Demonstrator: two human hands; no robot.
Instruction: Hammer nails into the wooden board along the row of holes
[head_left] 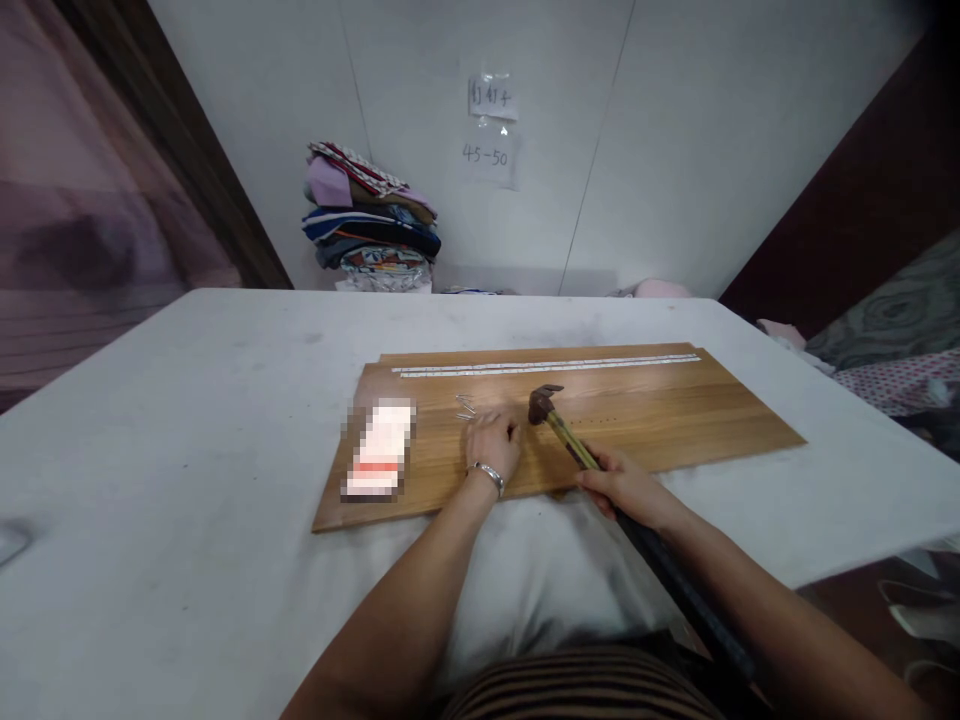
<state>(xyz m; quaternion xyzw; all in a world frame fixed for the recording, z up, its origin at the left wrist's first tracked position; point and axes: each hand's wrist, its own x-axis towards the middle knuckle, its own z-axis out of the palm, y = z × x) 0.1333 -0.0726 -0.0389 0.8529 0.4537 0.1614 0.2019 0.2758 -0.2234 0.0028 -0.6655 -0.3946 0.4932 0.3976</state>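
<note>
A wooden board (675, 410) lies on a white table (187, 420). My right hand (626, 487) is closed round the handle of a hammer (559, 425), whose head rests on the board just right of my left hand. My left hand (493, 440), a silver bracelet on its wrist, sits on the board with fingers pinched together next to the hammer head; what they hold is too small to see. A few loose nails (466, 407) lie just to its left. A row of small dark dots runs across the board right of the hammer head.
A long white strip (547, 366) runs along the board's far edge. A blurred white and red packet (377, 450) lies on the board's left end. Folded clothes (369, 220) are stacked against the back wall. Patterned fabric (892, 375) lies off the table at right.
</note>
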